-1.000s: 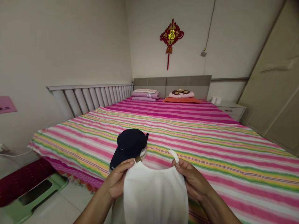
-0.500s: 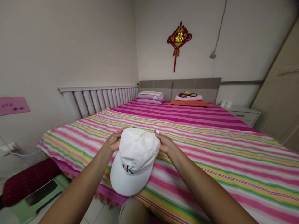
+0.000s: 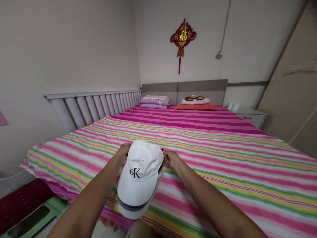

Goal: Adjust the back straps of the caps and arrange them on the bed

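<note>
Caps nested: white CK baseball cap (image 3: 140,168) sits over dark cap (image 3: 160,168), both above striped bedspread (image 3: 223,175). Left hand (image 3: 123,151) and right hand (image 3: 170,158) grip the crown's sides, fingers closed on it. Pair already together; no other cap in hand.

The white cap (image 3: 139,165) is matt woven cloth, with a black CK logo (image 3: 136,173) in slightly raised stitching — the striped bedspread (image 3: 223,162) is soft, matt cloth — the radiator (image 3: 91,110) smooth painted metal.
</note>
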### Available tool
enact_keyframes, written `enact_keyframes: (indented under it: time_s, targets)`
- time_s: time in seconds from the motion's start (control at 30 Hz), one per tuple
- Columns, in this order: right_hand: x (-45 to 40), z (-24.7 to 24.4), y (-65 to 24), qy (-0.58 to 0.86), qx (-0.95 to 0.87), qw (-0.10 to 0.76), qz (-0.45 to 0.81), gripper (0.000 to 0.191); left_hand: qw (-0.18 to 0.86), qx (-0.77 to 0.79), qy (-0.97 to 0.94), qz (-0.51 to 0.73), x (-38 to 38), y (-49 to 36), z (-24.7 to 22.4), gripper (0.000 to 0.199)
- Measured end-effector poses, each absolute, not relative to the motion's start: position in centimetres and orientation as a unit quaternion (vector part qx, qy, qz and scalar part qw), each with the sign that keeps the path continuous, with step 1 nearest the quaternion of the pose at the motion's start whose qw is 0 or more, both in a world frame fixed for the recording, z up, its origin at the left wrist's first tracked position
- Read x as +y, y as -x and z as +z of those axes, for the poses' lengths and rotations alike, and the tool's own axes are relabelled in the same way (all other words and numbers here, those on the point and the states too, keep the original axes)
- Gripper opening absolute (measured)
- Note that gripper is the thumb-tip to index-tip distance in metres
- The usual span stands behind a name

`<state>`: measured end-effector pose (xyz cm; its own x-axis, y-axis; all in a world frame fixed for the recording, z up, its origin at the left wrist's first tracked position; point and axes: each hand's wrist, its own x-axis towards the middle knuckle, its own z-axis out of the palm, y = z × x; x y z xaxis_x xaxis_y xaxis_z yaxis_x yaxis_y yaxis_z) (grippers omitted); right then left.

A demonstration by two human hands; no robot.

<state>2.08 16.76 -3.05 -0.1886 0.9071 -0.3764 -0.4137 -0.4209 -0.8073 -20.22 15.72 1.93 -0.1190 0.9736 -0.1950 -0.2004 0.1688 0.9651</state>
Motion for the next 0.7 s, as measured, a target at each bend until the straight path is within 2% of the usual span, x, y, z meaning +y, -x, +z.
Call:
enact_keyframes:
  time_s: [0.2,0.47,0.7]
  targets:
    - [17.2,-3.4,-2.0,0.456,-0.271,0.424,0.734,0.023,0.526,0.541,-0.404,0.517,16.1,19.8,2.2,0.016]
    - [17.9,-4.6,-2.8,0.469,-0.247,0.436,0.728,0.025,0.514,0.559,-0.380,0.528,17.2,21.5,0.6,0.035]
    - [16.4,-7.0,-2.1,0.495,-0.216,0.418,0.730,0.027,0.525,0.591,-0.348,0.504,15.6,21.6,-2.8,0.015]
